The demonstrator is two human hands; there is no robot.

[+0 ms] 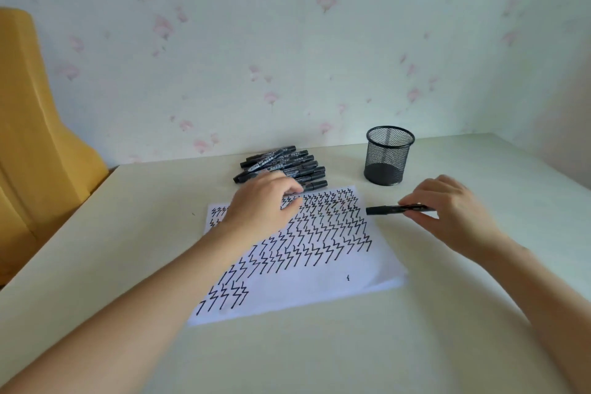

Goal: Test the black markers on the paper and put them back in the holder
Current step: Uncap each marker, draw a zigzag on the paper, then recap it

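A white sheet of paper covered with rows of black zigzag marks lies on the table. Behind it sits a pile of several capped black markers. My left hand rests palm down on the paper's far left part, fingers curled right by the nearest marker of the pile; whether it grips one I cannot tell. My right hand pinches one black marker, capped and horizontal, just right of the paper. The black mesh holder stands empty behind it.
The cream table ends at a flowered wall close behind the pile and holder. A yellow chair stands at the left beyond the table's edge.
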